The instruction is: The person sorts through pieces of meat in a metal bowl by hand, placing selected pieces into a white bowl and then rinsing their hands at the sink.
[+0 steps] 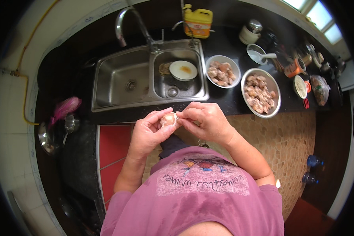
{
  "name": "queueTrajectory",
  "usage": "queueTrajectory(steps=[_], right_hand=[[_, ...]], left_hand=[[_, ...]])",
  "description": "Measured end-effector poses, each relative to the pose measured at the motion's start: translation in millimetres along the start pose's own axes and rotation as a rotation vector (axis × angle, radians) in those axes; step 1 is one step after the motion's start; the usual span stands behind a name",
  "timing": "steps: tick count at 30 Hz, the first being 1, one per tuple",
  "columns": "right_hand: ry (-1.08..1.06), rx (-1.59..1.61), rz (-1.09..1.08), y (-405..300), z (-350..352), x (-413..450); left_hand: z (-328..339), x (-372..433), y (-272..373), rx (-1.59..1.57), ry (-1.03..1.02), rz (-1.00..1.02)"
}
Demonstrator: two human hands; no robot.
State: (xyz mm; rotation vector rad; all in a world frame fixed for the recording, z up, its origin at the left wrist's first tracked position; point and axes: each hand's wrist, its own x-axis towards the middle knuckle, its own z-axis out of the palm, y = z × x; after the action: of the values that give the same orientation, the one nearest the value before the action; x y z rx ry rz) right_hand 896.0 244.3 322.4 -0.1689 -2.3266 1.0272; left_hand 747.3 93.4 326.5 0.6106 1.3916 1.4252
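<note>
My left hand (147, 129) holds a small piece of raw meat (168, 119), pale and pinkish, between thumb and fingers at the counter's front edge. From the other side, my right hand (205, 121) pinches the rim of the same piece with thumb and forefinger. What the fingertips grip there is too small to make out. Beyond the hands, a double steel sink (121, 103) is set in the black counter. To its right, raw meat pieces fill a white bowl (238, 70), and more lie in an oval metal bowl (277, 101).
A white dish (177, 67) with a brown stain sits in the right basin, under a small tap. Behind stands a yellow jug (199, 22) with a pump. Jars, a ladle (267, 55) and a bagged item (320, 90) crowd the right. Pans (45, 138) lie at left.
</note>
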Motion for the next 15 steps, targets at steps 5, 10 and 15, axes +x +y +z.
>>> queueTrajectory(steps=[5,10,15], right_hand=[[-0.008,0.039,0.043,26.5,115.2,132.2],[0.092,0.198,0.231,59.6,212.8,249.9],[0.048,0.349,0.284,93.5,241.1,318.8]], left_hand=[[-153.2,56.9,44.9,-0.025,0.007,0.002],[-292.7,124.3,79.2,-0.089,-0.016,-0.067],[-364.6,181.0,101.2,-0.086,-0.103,-0.073]])
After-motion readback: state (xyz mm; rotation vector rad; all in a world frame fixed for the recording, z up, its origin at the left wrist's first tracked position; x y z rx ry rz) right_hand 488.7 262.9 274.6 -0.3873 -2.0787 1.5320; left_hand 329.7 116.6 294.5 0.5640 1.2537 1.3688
